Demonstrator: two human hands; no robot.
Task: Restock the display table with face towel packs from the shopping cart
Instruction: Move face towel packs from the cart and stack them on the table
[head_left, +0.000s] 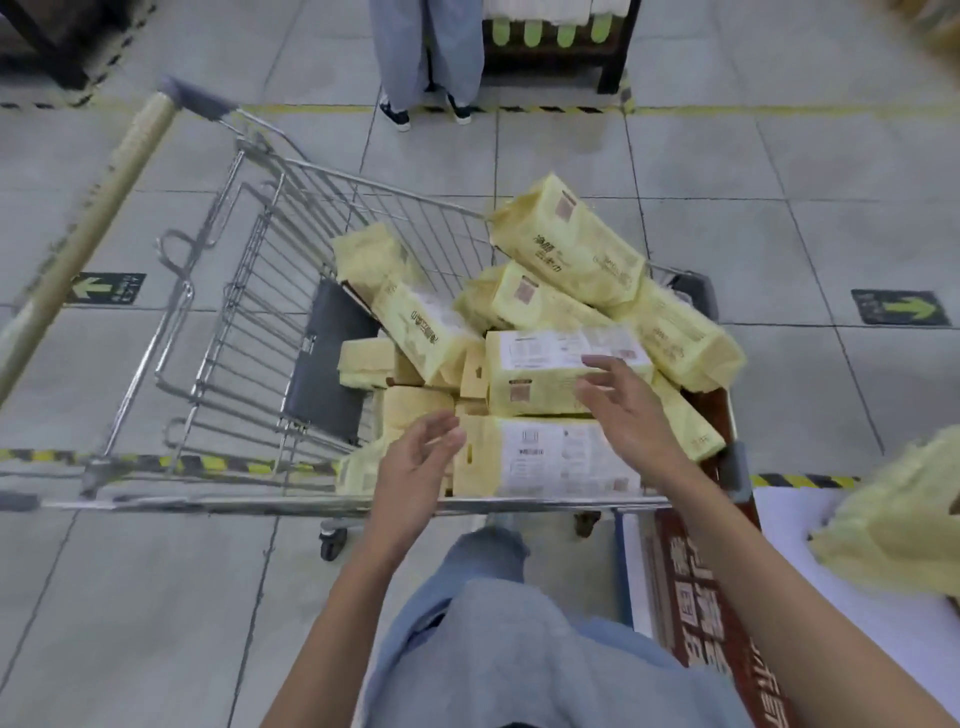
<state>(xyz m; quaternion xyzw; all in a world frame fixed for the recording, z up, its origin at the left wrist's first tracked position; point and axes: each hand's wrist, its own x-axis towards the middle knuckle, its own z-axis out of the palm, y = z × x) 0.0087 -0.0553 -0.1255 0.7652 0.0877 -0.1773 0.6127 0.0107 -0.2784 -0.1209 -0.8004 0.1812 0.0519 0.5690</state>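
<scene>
Right grip (626, 410) open, maybe touching pack (540, 361)

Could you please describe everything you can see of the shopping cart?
The cart is silvery wire mesh on a metal frame, standing upright on the tiled floor. Its tan handle, with a grey end cap, is at the left. A dark flap sits inside the basket, and one black caster shows beneath the near rim. Pale yellow packs are heaped in its right end. The left hand and right hand reach over the near rim.
</scene>
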